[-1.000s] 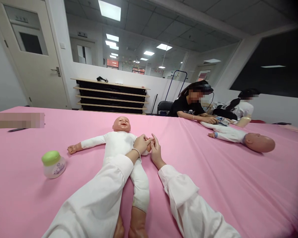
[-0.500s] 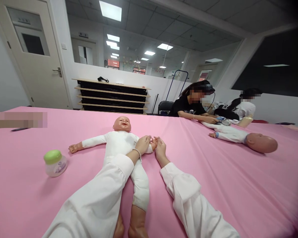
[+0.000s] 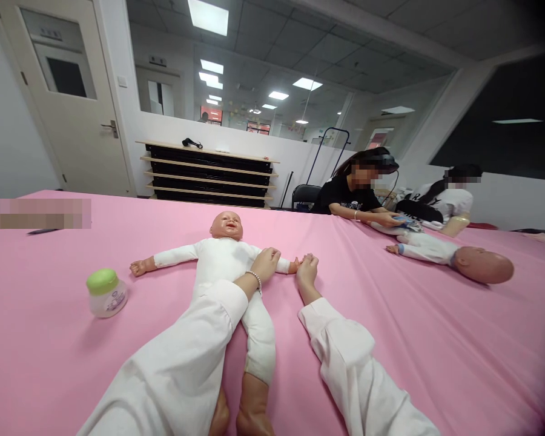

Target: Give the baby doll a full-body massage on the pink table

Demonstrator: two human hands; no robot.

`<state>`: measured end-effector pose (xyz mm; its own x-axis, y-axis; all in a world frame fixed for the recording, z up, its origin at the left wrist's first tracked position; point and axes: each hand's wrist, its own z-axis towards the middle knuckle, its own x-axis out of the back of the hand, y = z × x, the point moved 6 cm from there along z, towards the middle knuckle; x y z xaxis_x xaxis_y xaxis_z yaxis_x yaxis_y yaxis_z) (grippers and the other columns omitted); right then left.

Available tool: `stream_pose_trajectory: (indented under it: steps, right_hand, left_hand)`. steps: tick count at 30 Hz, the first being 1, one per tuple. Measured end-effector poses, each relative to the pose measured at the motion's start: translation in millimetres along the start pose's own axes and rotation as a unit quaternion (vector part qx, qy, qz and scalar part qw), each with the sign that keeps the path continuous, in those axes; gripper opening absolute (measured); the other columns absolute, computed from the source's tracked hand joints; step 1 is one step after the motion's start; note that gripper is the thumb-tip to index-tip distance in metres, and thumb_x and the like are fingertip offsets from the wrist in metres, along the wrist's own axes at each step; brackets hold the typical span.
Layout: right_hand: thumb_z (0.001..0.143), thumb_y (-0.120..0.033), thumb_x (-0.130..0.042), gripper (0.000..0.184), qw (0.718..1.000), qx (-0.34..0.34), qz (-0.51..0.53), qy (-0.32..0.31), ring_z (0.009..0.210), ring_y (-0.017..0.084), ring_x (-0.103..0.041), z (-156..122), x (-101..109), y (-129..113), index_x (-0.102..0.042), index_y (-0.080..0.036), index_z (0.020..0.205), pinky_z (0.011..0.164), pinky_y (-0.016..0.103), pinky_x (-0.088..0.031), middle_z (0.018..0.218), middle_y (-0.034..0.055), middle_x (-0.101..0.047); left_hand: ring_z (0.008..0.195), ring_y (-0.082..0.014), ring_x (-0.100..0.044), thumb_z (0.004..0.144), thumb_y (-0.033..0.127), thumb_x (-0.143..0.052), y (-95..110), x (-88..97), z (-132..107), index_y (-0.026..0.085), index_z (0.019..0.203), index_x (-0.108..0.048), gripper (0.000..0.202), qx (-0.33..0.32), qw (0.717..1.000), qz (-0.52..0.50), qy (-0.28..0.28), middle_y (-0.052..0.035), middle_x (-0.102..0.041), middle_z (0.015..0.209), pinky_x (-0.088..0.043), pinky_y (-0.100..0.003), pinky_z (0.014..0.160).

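Right hand (image 3: 307, 270) shifted beside doll's hand (image 3: 293, 265)

**Nothing legible on my feed**

Can't read any txt from here. Jar (image 3: 108, 301) has a printed label (image 3: 115, 304), too small at this res. Door plate (image 3: 51, 33) and wall sign (image 3: 157, 61) also too small. Black tee (image 3: 350, 206) has pale lettering, white top (image 3: 456, 201) dark lettering; neither readable.
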<state>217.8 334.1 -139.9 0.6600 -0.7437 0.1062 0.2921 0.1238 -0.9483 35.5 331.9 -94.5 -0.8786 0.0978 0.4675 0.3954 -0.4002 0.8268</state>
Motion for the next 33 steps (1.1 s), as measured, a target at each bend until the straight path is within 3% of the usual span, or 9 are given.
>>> stream_pose_trajectory:
  steps: [3,5,9,12,16,21,24,29,33]
  right_hand:
    - [0.084,-0.042,-0.028,0.030,0.995,0.052,-0.058,0.059,0.089,0.021,-0.056,-6,8,-13,-0.046,-0.019,0.090,0.079,0.035,-0.045,0.090,0.0095,-0.057]
    - [0.086,-0.040,-0.027,0.034,0.981,0.171,-0.083,0.047,0.104,0.023,-0.051,-19,4,-36,-0.049,-0.016,0.098,0.092,0.040,-0.040,0.104,0.0138,-0.055]
    - [0.090,-0.034,-0.027,0.037,0.916,0.349,-0.135,-0.142,0.113,0.022,-0.048,-56,-25,-70,-0.052,-0.016,0.110,0.098,0.042,-0.036,0.118,0.0131,-0.054]
    - [0.091,-0.029,-0.028,0.039,0.873,0.356,-0.218,-0.251,0.106,0.022,-0.054,-70,-39,-70,-0.050,-0.018,0.122,0.097,0.044,-0.035,0.114,0.0107,-0.061]
    - [0.092,-0.025,-0.031,0.037,0.830,0.325,-0.368,-0.266,0.111,0.024,-0.051,-60,-38,-57,-0.055,-0.018,0.118,0.101,0.047,-0.029,0.118,0.0107,-0.061]
    - [0.094,-0.025,-0.029,0.038,0.813,0.302,-0.441,-0.230,0.123,0.025,-0.043,-49,-32,-49,-0.052,-0.018,0.123,0.107,0.052,-0.018,0.134,0.0103,-0.049]
    - [0.094,-0.025,-0.026,0.041,0.824,0.292,-0.430,-0.225,0.126,0.023,-0.040,-49,-32,-48,-0.049,-0.015,0.126,0.108,0.049,-0.018,0.137,0.0115,-0.046]
    - [0.093,-0.025,-0.027,0.041,0.849,0.289,-0.396,-0.197,0.121,0.024,-0.045,-44,-32,-45,-0.050,-0.010,0.123,0.106,0.044,-0.023,0.129,0.0132,-0.052]
    - [0.091,-0.024,-0.029,0.039,0.844,0.308,-0.392,-0.200,0.112,0.025,-0.050,-46,-33,-43,-0.055,-0.008,0.116,0.100,0.040,-0.031,0.120,0.0136,-0.058]
  left_hand:
    - [0.103,-0.0187,-0.054,0.090,0.027,-0.036,2,-0.5,-2,0.012,0.101,-0.060,0.031,-0.002,1.000,-0.002,-0.012,-0.0118,-0.061,0.108,-0.039,-0.031,0.091]
    - [0.107,-0.0187,-0.053,0.090,0.027,-0.037,2,0.1,-2,0.011,0.107,-0.058,0.031,-0.004,1.000,-0.016,-0.008,-0.0135,-0.059,0.114,-0.037,-0.031,0.094]
    - [0.110,-0.0182,-0.052,0.089,0.027,-0.039,-1,2.1,-2,0.010,0.114,-0.053,0.033,-0.013,0.999,-0.051,0.015,-0.0154,-0.055,0.119,-0.037,-0.031,0.097]
    - [0.110,-0.0187,-0.051,0.087,0.023,-0.042,0,7.9,-2,0.011,0.112,-0.053,0.030,0.001,0.997,-0.064,0.050,-0.0145,-0.056,0.117,-0.038,-0.032,0.096]
    - [0.104,-0.0182,-0.055,0.084,0.015,-0.044,16,28.9,-7,0.010,0.118,-0.050,0.034,-0.010,0.995,-0.043,0.089,-0.0158,-0.052,0.120,-0.041,-0.032,0.093]
    - [0.103,-0.0195,-0.054,0.080,0.010,-0.045,24,95.2,-34,0.011,0.115,-0.052,0.036,-0.079,0.982,0.053,0.165,-0.0141,-0.056,0.115,-0.042,-0.031,0.095]
    - [0.112,-0.0237,-0.047,0.078,0.008,-0.043,-6,151.3,-66,0.011,0.113,-0.054,0.037,-0.085,0.963,0.128,0.220,-0.0150,-0.056,0.114,-0.034,-0.037,0.103]
    - [0.118,-0.0310,-0.042,0.078,0.015,-0.043,-84,229.4,-121,0.009,0.122,-0.051,0.045,0.095,0.882,0.378,0.265,-0.0174,-0.052,0.122,-0.035,-0.047,0.098]
    - [0.126,-0.0373,-0.032,0.086,0.033,-0.040,-109,255.7,-148,0.001,0.129,-0.043,0.053,0.195,0.830,0.400,0.336,-0.0263,-0.045,0.127,-0.031,-0.052,0.099]
